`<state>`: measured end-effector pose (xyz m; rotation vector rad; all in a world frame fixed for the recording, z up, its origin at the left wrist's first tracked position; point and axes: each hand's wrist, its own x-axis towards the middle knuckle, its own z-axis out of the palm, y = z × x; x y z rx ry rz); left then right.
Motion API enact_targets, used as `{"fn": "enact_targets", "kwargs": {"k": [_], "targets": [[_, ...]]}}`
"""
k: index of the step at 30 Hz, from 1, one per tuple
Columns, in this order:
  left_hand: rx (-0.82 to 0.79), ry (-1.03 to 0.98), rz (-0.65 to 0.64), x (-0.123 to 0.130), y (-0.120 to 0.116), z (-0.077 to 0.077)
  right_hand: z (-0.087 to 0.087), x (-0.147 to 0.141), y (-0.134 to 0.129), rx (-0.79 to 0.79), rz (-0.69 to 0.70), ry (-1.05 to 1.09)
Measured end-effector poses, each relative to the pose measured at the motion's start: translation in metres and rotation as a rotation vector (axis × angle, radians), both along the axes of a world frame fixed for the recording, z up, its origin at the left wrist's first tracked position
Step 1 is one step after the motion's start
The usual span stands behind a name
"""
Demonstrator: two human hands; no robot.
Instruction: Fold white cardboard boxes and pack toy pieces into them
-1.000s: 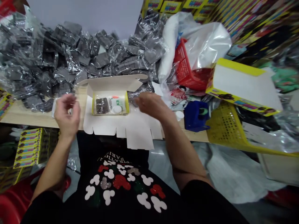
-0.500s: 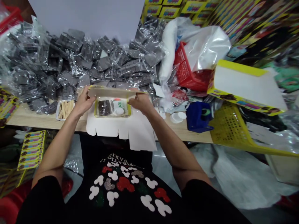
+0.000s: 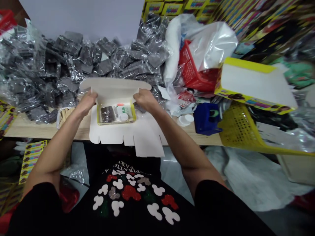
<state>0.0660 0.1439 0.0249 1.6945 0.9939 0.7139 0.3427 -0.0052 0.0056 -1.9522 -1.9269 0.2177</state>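
The white carton lid (image 3: 115, 87) has swung back up, and the hands have slid down from its front edge! Left hand (image 3: 85, 104) and right hand (image 3: 145, 100) now sit at either side of the lid's base, fingers (image 3: 90, 96) curved against the card, and I can't tell whether they're gripping. The yellow-rimmed tray (image 3: 116, 114) sits in the carton on the wooden table (image 3: 73, 130), with toothpicks (image 3: 64, 116) just left of it.

It's a packing workshop, and it's working at full tilt: bagged grey packets (image 3: 49, 65) are heaping across a wooden workbench (image 3: 24, 129), printed yellow cartons (image 3: 172, 8) are standing stacked behind, and a red plastic basket (image 3: 189, 65) is sitting among the clutter!
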Motion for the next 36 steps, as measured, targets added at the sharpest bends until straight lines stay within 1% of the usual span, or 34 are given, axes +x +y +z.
{"fn": "enact_targets", "kwargs": {"k": [1,2,4,5,6,7,9,11,12,13,15,17,19,21,22,23,24,25,27,29,31,33,36], "targets": [[0.055,-0.004,-0.070,-0.011,-0.008,-0.008,-0.007,-0.006,-0.010,0.005,-0.007,0.022],[0.121,0.000,-0.167,-0.023,-0.015,-0.018,-0.016,-0.011,-0.022,0.014,0.013,0.070],[0.274,0.043,-0.386,-0.044,-0.025,-0.038,-0.036,-0.017,-0.046,0.039,0.125,0.135],[0.351,0.080,-0.469,-0.052,-0.028,-0.048,-0.046,-0.018,-0.057,0.052,0.191,0.174],[0.423,0.126,-0.517,-0.058,-0.029,-0.057,-0.054,-0.019,-0.065,0.062,0.243,0.214],[0.482,0.169,-0.531,-0.060,-0.030,-0.064,-0.060,-0.019,-0.071,0.069,0.268,0.254],[0.566,0.190,-0.502,-0.059,-0.033,-0.071,-0.062,-0.020,-0.075,0.082,0.228,0.354],[0.585,0.100,-0.462,-0.051,-0.041,-0.070,-0.054,-0.021,-0.071,0.103,0.165,0.530],[0.557,0.017,-0.429,-0.046,-0.047,-0.066,-0.047,-0.022,-0.068,0.104,0.136,0.646],[0.505,-0.080,-0.369,-0.041,-0.055,-0.062,-0.038,-0.022,-0.065,0.099,0.100,0.761],[0.340,-0.268,-0.168,-0.029,-0.070,-0.051,-0.021,-0.019,-0.057,0.043,-0.004,0.924],[0.152,-0.400,0.058,-0.016,-0.080,-0.042,-0.002,-0.012,-0.049,-0.053,-0.132,0.959],[0.004,-0.456,0.201,-0.003,-0.082,-0.035,0.019,-0.001,-0.040,-0.069,-0.221,0.842],[-0.079,-0.479,0.259,0.007,-0.079,-0.031,0.044,0.009,-0.031,0.011,-0.221,0.592],[-0.096,-0.486,0.274,0.011,-0.077,-0.029,0.056,0.012,-0.026,0.048,-0.188,0.438],[-0.104,-0.489,0.284,0.013,-0.075,-0.028,0.069,0.013,-0.022,0.052,-0.139,0.292],[-0.107,-0.488,0.291,0.014,-0.073,-0.027,0.081,0.013,-0.017,0.022,-0.087,0.171],[-0.108,-0.482,0.292,0.014,-0.072,-0.027,0.092,0.011,-0.013,-0.031,-0.044,0.085],[-0.107,-0.467,0.293,0.013,-0.071,-0.026,0.108,0.006,-0.007,-0.138,0.009,-0.003],[-0.103,-0.463,0.298,0.011,-0.072,-0.025,0.115,0.000,-0.006,-0.193,0.020,-0.032],[-0.100,-0.469,0.307,0.012,-0.073,-0.025,0.115,-0.006,-0.009,-0.198,0.013,-0.068],[-0.100,-0.471,0.310,0.014,-0.075,-0.025,0.111,-0.011,-0.018,-0.210,0.006,-0.109],[-0.114,-0.455,0.301,0.016,-0.076,-0.027,0.098,-0.022,-0.039,-0.245,0.042,-0.141]]}}
